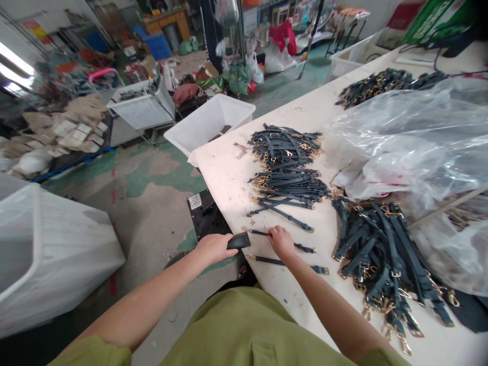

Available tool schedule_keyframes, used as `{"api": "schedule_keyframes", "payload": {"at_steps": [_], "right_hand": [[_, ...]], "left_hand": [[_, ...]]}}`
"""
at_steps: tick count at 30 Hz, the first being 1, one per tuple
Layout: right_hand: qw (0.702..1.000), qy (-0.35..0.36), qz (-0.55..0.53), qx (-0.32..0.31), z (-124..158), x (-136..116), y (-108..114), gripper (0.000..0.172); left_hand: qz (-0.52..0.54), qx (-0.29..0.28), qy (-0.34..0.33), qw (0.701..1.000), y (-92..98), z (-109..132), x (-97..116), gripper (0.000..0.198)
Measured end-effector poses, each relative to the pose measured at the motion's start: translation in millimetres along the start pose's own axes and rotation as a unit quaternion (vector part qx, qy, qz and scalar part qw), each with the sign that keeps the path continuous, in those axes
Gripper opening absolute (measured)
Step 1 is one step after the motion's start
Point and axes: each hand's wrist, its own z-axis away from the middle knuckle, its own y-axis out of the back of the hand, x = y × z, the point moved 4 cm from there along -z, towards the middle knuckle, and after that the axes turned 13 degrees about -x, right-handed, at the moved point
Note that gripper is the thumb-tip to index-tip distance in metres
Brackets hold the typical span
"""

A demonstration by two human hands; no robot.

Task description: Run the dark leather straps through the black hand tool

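Observation:
My left hand (215,249) is closed around a small black block-like object (239,241), held just off the table's left edge; its exact kind is unclear. My right hand (281,241) has its fingers closed on a thin dark strap with gold clasps (304,248), which lies across the white table. Nearer to me, a second dark strap (267,260) lies roughly parallel, partly covered by my right wrist. Beyond my hands, a row of straps (293,188) is laid side by side, with a thicker heap (282,145) behind it.
On the right lie a large pile of dark straps (377,244) and clear plastic sheeting (419,132). Another strap pile (389,84) is at the far end of the table (224,178). White bins (213,114) stand past the edge, and a big white bin (76,254) is at left.

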Motion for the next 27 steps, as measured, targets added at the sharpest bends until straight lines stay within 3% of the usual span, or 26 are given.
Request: {"api": "schedule_keyframes", "payload": {"at_steps": [5,8,11,15,18,24,27], "right_hand": [[1.000,0.002,-0.005,-0.020,-5.9,3.3,-0.1,0.019],[0.999,0.002,-0.002,-0.035,-8.6,3.0,2.5,0.020],[0.999,0.003,0.026,-0.035,-3.8,-0.2,3.9,0.020],[0.995,0.057,0.080,-0.011,15.0,-8.1,-3.3,0.019],[0.995,0.071,0.067,-0.016,25.5,-7.9,-13.5,0.021],[0.999,0.031,0.002,-0.030,23.5,-2.1,-17.3,0.024],[0.998,0.028,0.005,-0.048,22.1,-2.8,-14.5,0.025]], "left_hand": [[0.008,0.015,-0.017,1.000,8.3,-34.3,32.6,0.049],[0.018,0.000,-0.025,1.000,16.9,-47.7,37.4,0.048],[0.014,-0.006,-0.025,1.000,17.3,-37.8,25.2,0.049],[0.018,-0.017,0.002,1.000,4.6,-4.1,-0.3,0.048],[0.013,-0.032,0.006,0.999,-5.3,9.6,-4.2,0.046],[0.010,-0.009,-0.016,1.000,-0.7,-18.7,28.3,0.050],[0.018,-0.013,-0.027,0.999,3.6,-31.4,34.6,0.048]]}}
